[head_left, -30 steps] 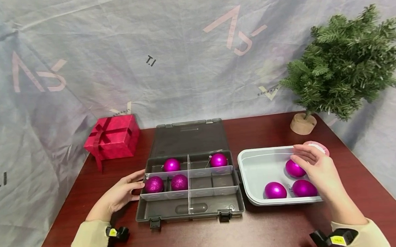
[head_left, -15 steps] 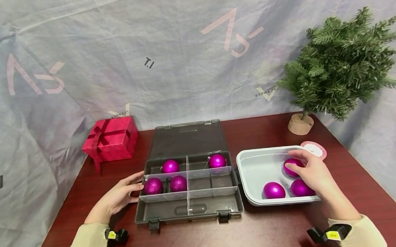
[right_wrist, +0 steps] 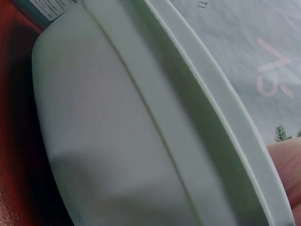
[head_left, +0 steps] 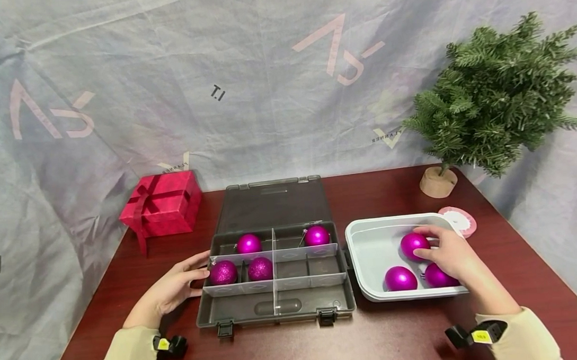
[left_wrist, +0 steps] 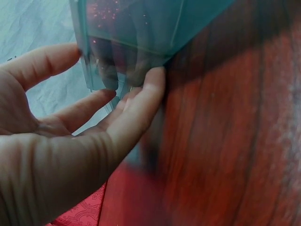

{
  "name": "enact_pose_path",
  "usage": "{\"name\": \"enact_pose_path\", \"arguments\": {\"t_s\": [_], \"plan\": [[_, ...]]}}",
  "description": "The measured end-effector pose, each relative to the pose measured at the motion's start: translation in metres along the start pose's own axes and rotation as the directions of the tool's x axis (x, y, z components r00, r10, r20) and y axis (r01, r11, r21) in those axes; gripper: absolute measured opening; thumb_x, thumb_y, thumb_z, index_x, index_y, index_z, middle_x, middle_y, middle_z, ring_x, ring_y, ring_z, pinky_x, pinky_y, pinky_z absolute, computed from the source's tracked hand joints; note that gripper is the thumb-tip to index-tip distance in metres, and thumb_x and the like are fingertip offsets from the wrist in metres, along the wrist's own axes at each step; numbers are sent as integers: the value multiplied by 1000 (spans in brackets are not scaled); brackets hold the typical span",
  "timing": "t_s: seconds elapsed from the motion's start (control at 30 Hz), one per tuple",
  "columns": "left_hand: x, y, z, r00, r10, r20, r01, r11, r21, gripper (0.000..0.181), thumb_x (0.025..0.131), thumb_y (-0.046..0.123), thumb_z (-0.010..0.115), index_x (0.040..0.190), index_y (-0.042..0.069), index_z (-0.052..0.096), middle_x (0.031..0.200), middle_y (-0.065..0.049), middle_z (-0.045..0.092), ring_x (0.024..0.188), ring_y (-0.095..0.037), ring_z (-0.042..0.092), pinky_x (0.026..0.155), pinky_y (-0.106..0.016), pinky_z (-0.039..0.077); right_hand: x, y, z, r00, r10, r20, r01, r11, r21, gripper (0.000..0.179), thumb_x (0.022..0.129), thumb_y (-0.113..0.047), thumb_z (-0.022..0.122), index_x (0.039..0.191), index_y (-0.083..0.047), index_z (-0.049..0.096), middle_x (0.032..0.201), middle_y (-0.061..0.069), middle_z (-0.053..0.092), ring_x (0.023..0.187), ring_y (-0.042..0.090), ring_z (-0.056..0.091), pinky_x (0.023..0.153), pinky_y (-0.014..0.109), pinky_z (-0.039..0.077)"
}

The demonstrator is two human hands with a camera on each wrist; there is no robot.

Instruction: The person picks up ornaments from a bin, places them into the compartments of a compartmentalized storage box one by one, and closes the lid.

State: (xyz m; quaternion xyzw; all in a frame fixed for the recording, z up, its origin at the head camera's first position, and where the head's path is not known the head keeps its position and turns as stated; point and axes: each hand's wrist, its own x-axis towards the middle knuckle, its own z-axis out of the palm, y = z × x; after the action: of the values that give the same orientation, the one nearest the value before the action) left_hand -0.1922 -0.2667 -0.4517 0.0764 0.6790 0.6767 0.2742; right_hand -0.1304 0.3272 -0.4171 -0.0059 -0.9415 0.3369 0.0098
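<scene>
My right hand [head_left: 450, 255] reaches into the white plastic tub [head_left: 371, 251], thumb and fingers pinching a smooth magenta Christmas ball [head_left: 414, 247]. Two more smooth balls, a front one [head_left: 400, 278] and one partly behind my wrist [head_left: 438, 275], lie in the tub. In the right wrist view the tub's outer wall [right_wrist: 108, 108] hides the held ball. My left hand [head_left: 177, 285] touches the left side of a smoky divided storage box [head_left: 240, 308]; the left wrist view has its fingertips against the clear wall [left_wrist: 141, 33]. Two smooth balls [head_left: 249, 244] occupy the box's back row, two glittery ones [head_left: 223, 273] the middle-left.
The box's lid [head_left: 275, 208] lies folded back behind it. A red gift box [head_left: 162, 203] stands at the back left. Behind the tub lies a pink-and-white disc [head_left: 459, 220], near a small artificial tree [head_left: 495, 98]. A grey cloth [head_left: 266, 96] hangs behind the table.
My right hand has come down into the tub and taken hold of the rear ball, shifting it left. The left hand stays at the storage box's side.
</scene>
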Motion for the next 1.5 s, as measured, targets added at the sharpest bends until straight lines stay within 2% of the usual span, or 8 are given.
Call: {"name": "enact_pose_path", "arguments": {"t_s": [0.2,0.3,0.47,0.6,0.73,0.93,1.13,1.5], "plan": [[-1,0,0,1000,6,3,-6,1000,0,71,102,7,53,160,-6,14,149,-9,41,117,-16,59,94,-52,49,-3,-8,-3,1000,5,-30,-4,999,32,55,88,-15,80,133,8,58,124,35,59,112,53,61,90,59,48],[-1,0,1,1000,5,1,-5,1000,-4,72,102,7,54,160,-6,14,149,-9,42,117,-16,59,94,-52,50,-5,-15,-5,998,-7,-66,12,997,75,55,89,-17,80,134,6,59,128,34,59,114,52,61,84,37,54],[-1,-1,1,1000,5,-4,-5,1000,0,71,102,7,54,160,-6,14,149,-9,42,117,-15,58,94,-52,49,-9,-30,-8,993,-22,-114,41,986,163,53,91,-23,79,134,1,60,131,27,60,117,47,61,77,11,45],[-1,-1,1,1000,2,-8,-2,1000,-3,72,101,7,54,160,-6,14,150,-10,41,117,-15,58,94,-52,49,-12,-44,-9,988,-57,-140,90,966,241,51,92,-24,78,135,-2,61,132,21,61,113,21,68,81,9,45],[-2,-1,0,1000,7,-5,-7,1000,-5,72,102,7,53,160,-6,14,150,-11,40,117,-16,58,94,-52,49,-14,-65,-6,980,-104,-169,155,934,321,48,93,-20,78,135,-5,61,130,15,64,107,-8,60,83,12,47],[-2,-2,0,1000,5,-9,-5,1000,-14,71,102,6,53,160,-6,14,151,-11,40,116,-16,59,94,-51,50,-16,-101,12,960,-192,-204,264,863,431,43,91,-8,78,131,-4,63,125,9,68,109,-1,63,84,19,52],[0,-3,2,1000,-2,-18,2,1000,-10,71,102,6,53,160,-5,14,155,-18,33,116,-17,59,93,-50,51,-11,-131,39,949,-291,-125,311,789,530,42,89,-4,78,129,-4,64,125,13,67,113,13,66,88,28,54],[1,2,3,1000,-9,-26,9,1000,12,71,102,9,54,161,-3,16,158,-23,29,119,-17,53,94,-52,47,-1,-160,96,930,-364,41,266,748,608,44,89,-4,78,131,-4,62,128,14,66,121,30,61,95,34,52]]}}
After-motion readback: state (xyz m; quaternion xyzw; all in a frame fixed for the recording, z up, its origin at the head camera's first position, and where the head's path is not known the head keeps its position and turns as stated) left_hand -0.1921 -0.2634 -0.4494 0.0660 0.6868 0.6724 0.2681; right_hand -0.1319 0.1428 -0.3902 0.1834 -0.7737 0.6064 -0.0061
